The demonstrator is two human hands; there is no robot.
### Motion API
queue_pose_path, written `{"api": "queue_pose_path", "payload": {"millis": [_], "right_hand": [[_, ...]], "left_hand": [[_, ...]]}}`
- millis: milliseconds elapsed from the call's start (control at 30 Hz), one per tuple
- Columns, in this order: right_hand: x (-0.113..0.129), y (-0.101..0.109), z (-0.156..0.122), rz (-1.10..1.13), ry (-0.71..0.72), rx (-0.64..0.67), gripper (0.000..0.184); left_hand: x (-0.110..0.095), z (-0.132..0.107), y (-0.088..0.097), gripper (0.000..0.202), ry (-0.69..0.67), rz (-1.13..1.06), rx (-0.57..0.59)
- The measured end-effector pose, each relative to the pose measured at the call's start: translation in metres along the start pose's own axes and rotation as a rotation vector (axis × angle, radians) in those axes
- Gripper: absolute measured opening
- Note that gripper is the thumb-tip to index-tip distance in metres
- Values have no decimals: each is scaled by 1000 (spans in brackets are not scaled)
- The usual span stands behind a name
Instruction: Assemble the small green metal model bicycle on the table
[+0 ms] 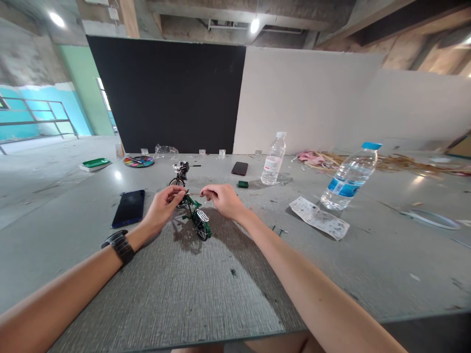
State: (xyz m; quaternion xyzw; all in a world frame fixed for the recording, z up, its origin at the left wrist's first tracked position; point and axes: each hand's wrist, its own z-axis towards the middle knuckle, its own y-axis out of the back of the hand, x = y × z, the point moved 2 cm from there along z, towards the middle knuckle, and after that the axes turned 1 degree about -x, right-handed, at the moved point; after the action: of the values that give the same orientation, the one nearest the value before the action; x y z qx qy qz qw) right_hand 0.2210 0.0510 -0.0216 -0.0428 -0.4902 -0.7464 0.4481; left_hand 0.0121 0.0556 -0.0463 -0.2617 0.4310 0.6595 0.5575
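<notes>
A small green model bicycle [196,215] stands on the table in front of me, its rear wheel and silver rack towards me. My left hand [167,203], a black watch on its wrist, closes its fingertips on the bicycle's front end and hides part of it. My right hand [223,199] pinches a thin rod [196,194] that points left at the front of the bicycle; its exact kind is too small to make out. Just behind stands a second, black model bicycle [180,171], partly covered by my left hand.
A dark phone [128,208] lies left, another phone [240,168] farther back near a small green block [243,184]. Two water bottles [274,159] [349,179] and a printed sheet [319,217] are right. Small loose parts [282,231] lie near my right forearm. A paint palette [139,162] is back left.
</notes>
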Motion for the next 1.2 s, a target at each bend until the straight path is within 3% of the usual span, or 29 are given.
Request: {"api": "queue_pose_path", "payload": {"millis": [133, 267, 400, 633, 967, 1200], "right_hand": [[4, 1, 1, 22, -13, 25, 31], [8, -3, 0, 83, -27, 30, 20], [12, -10, -4, 146, -51, -20, 12], [20, -17, -6, 59, -17, -145, 16], [23, -15, 0, 140, -134, -61, 16], [11, -16, 10, 279, -275, 79, 20]], "left_hand": [[-5, 0, -1, 26, -18, 27, -15], [-2, 0, -3, 25, -7, -28, -21], [0, 0, -3, 22, -15, -69, -9], [3, 0, -2, 21, -26, -78, -15], [6, 2, -3, 20, -21, -121, -2], [1, 3, -3, 16, -23, -103, -10]]}}
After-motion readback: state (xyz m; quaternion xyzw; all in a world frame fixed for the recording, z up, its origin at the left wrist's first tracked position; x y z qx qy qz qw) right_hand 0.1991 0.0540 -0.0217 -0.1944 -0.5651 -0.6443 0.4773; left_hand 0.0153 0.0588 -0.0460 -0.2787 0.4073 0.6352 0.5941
